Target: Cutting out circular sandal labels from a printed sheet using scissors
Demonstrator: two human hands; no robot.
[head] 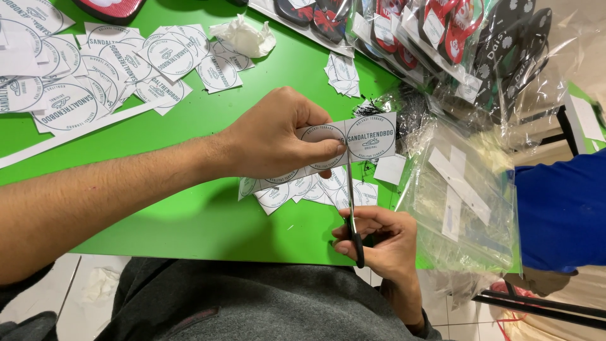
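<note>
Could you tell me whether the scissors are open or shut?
Nearly shut: the scissors blades run as one thin line up into the paper strip.

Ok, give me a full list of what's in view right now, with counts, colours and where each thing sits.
table: one, green, fills the middle of the view
paper strip: one, white with round printed labels, held above the table at centre
scissors: one pair, metal blades with a dark handle, blades upright at the strip
cut labels: a small pile, white, under the strip
label sheets: many, white, top left
crumpled tissue: one, white, top centre
bagged sandals: several, red and black, top right
clear bags: a stack, right edge of the table
blue sleeve: one, another person's, far right
left hand: pinches the strip
right hand: grip on the scissors
</note>
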